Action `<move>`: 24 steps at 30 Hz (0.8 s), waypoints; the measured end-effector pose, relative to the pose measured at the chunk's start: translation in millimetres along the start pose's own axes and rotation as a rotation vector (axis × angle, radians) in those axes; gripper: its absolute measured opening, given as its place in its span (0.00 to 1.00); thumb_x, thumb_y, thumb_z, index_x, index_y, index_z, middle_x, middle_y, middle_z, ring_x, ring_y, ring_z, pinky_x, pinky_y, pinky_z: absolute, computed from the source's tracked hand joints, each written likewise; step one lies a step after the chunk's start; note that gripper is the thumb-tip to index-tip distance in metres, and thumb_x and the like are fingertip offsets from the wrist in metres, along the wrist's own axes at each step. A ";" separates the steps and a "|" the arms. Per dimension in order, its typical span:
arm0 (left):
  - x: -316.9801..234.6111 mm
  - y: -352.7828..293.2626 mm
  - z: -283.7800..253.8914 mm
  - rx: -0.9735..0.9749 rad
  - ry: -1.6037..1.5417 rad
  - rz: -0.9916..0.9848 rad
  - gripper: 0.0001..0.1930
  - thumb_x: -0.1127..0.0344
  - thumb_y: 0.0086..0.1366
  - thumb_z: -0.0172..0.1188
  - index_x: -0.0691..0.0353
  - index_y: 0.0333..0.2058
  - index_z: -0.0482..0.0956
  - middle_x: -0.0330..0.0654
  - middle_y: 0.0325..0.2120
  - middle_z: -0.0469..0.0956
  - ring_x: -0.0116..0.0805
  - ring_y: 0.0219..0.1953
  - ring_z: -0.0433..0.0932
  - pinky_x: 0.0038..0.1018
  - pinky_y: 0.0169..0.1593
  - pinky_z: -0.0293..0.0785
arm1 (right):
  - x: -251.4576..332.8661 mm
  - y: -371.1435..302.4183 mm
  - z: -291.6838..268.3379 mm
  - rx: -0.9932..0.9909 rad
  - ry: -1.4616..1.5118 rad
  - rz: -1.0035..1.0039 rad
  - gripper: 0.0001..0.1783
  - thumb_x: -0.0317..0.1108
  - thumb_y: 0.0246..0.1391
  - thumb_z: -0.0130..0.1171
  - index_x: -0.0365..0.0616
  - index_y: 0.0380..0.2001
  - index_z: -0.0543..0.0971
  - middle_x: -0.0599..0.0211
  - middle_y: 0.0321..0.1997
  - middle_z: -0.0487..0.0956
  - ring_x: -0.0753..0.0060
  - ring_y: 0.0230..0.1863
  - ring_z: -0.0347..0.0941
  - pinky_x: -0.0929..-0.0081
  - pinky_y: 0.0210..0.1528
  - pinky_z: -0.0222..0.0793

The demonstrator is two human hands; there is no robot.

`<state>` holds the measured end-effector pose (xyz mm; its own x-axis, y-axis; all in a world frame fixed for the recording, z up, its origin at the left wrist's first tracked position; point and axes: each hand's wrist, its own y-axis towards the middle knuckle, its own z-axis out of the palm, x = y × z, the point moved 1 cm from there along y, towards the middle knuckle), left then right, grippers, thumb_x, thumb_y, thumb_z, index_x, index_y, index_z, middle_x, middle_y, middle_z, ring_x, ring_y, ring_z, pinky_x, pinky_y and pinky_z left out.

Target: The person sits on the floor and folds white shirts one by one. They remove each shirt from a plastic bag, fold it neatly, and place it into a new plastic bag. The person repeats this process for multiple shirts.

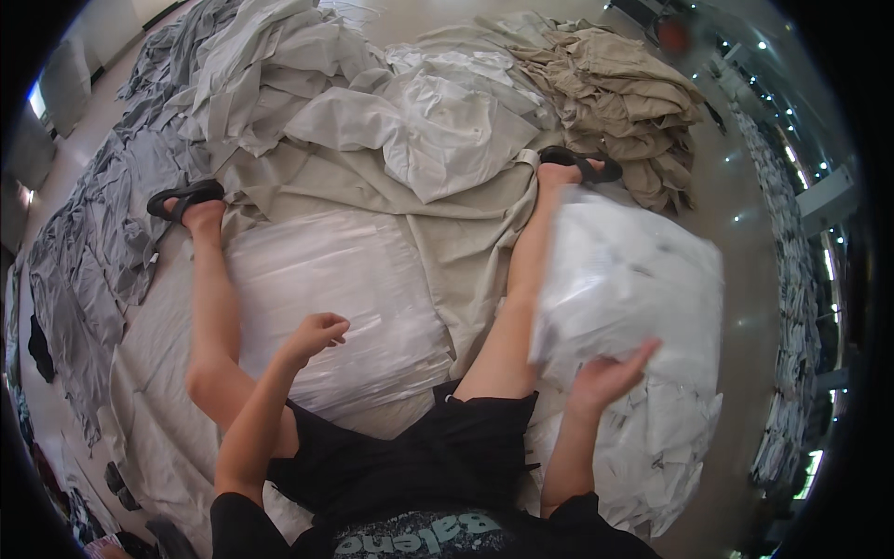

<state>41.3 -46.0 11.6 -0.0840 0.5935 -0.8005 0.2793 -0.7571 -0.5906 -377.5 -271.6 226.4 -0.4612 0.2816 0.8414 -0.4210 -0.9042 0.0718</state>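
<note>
My left hand (318, 337) hovers over a stack of clear plastic bags (326, 289) lying between my legs. Its fingers are loosely curled together, with nothing visible in them. On the right, my right hand (610, 380) is at the near edge of a white garment packed in clear plastic (638, 270). A stretched-out finger or thumb points up and to the right; the other fingers are partly blurred. The package looks smeared by motion and lies over a pile of similar packed garments (643, 447) beside my right leg.
Heaped white cloth (447, 130) lies beyond the bags, on a beige sheet (466, 242). Grey garments (93, 233) spread along the left. A tan garment pile (615, 88) stands at the far right, beside my right foot. Long stacks (792, 279) line the right side.
</note>
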 end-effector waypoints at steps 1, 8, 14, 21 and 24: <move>8.6 -1.7 -2.8 0.001 0.043 -0.017 0.24 0.52 0.75 0.66 0.68 0.56 0.85 0.44 0.44 0.87 0.34 0.48 0.86 0.34 0.50 0.82 | 8.8 7.8 -4.9 -0.078 0.033 -0.051 0.38 0.54 0.78 0.56 0.32 0.74 0.66 0.53 0.76 0.73 0.60 0.73 0.71 0.57 0.76 0.67; 37.2 10.7 -12.8 -0.152 0.300 0.004 0.24 0.54 0.71 0.69 0.62 0.60 0.84 0.52 0.46 0.88 0.43 0.49 0.87 0.38 0.54 0.82 | -141.4 36.5 -5.4 0.426 -0.110 0.631 0.28 0.31 0.78 0.57 0.36 0.75 0.68 0.53 0.63 0.82 0.60 0.58 0.83 0.66 0.63 0.78; 26.2 48.0 31.6 -0.092 0.478 0.259 0.22 0.57 0.65 0.71 0.58 0.56 0.86 0.52 0.43 0.88 0.47 0.43 0.87 0.42 0.51 0.83 | -381.8 105.1 121.6 0.336 -0.026 1.112 0.39 0.37 0.72 0.66 0.34 0.75 0.60 0.50 0.71 0.71 0.54 0.71 0.71 0.62 0.68 0.76; -18.0 59.0 24.4 -0.197 0.326 0.427 0.24 0.68 0.67 0.73 0.60 0.62 0.82 0.47 0.42 0.87 0.38 0.42 0.87 0.36 0.48 0.85 | -432.4 141.1 219.2 0.310 -0.241 0.992 0.18 0.40 0.69 0.68 0.52 0.57 0.77 0.67 0.54 0.82 0.66 0.53 0.81 0.66 0.51 0.82; -28.2 78.2 -36.3 -0.463 0.383 0.495 0.32 0.71 0.63 0.76 0.59 0.66 0.78 0.48 0.52 0.85 0.39 0.48 0.86 0.36 0.51 0.83 | -374.5 105.2 269.7 0.681 -0.104 0.742 0.17 0.38 0.67 0.69 0.45 0.54 0.79 0.66 0.47 0.85 0.68 0.44 0.84 0.64 0.46 0.86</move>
<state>100.3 -112.0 -8.3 0.4677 0.3326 -0.8189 0.5761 -0.8173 -0.0029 -38.4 -558.8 63.3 -0.3418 -0.4257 0.8378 0.4941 -0.8398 -0.2252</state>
